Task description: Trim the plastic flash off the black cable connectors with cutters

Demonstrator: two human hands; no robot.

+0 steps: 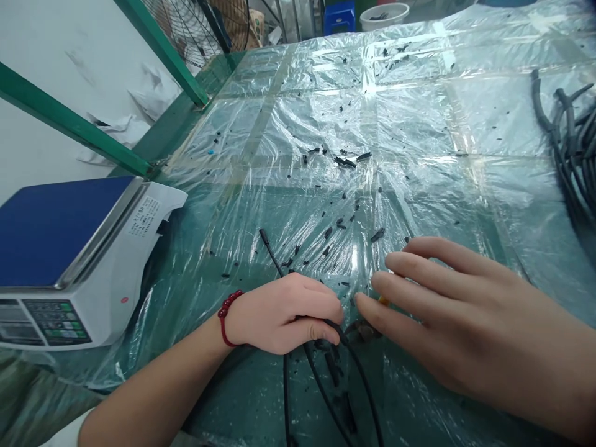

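My left hand (291, 310), with a red beaded bracelet on its wrist, is closed on a thin black cable (361, 366) near the table's front. One cable end with a thicker black tip (264, 236) sticks out beyond the hand, and other strands run down toward me. Just right of it, my right hand (447, 310) is curved palm down over a hand tool that looks like cutting pliers. Its dark metal head (363, 331) points at the cable, and a bit of yellow handle (383, 300) shows between the fingers. The thumb and most of the tool are hidden.
Clear plastic film (298, 124) covers the green table, strewn with black scraps (344, 161). A weighing scale (69, 230) with a blue top stands at left, beside a green metal frame (158, 49). Black cables (577, 143) lie bundled at right. Behind are a blue stool (339, 17) and white basin (384, 17).
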